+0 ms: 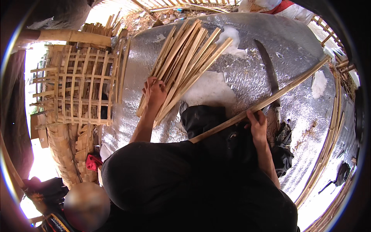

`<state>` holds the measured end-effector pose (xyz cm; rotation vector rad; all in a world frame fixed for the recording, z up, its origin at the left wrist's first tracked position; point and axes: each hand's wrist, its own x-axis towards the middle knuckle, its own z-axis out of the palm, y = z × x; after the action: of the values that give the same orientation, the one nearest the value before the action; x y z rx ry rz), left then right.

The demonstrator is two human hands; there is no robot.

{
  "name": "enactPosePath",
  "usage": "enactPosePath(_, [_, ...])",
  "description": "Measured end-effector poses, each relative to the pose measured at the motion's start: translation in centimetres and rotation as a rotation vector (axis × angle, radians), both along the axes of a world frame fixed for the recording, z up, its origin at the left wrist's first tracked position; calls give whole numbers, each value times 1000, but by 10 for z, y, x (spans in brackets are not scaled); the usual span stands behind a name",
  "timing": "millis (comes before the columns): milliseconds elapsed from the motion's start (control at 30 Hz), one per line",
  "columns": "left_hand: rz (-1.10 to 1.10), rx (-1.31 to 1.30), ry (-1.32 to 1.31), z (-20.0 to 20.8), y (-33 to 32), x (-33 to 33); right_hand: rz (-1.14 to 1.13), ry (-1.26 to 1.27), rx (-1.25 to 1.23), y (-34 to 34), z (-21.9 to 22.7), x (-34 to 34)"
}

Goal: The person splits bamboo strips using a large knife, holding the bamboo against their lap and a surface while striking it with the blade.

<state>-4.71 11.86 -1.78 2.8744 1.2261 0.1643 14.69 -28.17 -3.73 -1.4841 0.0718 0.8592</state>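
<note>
A loose bundle of split bamboo strips (189, 58) lies fanned out on a silver foil sheet (301, 42). My left hand (154, 92) rests on the bundle's left side, its fingers curled around strips there. One long bamboo strip (291, 86) slants across my lap toward the upper right. My right hand (257, 124) grips that strip near its middle, thumb and fingers closed around it. Beneath the strip, a long dark machete-like blade (266, 60) lies on the sheet, just beyond my right hand; the lower end is partly covered.
At the left stands a woven bamboo lattice (83, 87) by a thick bamboo pole (73, 36). More long strips (326, 154) run along the right edge. A red cloth (93, 162) lies at lower left, near a person (87, 207) whose head is blurred. White patches (210, 89) show through the foil.
</note>
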Motion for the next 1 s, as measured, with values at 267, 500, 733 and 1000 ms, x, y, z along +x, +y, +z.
enactPosePath(267, [66, -254, -2, 7, 49, -19, -4, -4, 47, 1, -9, -2])
enactPosePath(500, [161, -1169, -548, 119, 26, 33, -18, -39, 66, -3, -14, -3])
enactPosePath(733, [-6, -1513, -527, 106, -30, 133, -6, -26, 56, -1, -11, -1])
enactPosePath(1000, [-159, -1468, 58, 61, -107, 165, 20, 14, 105, -4, -8, -1])
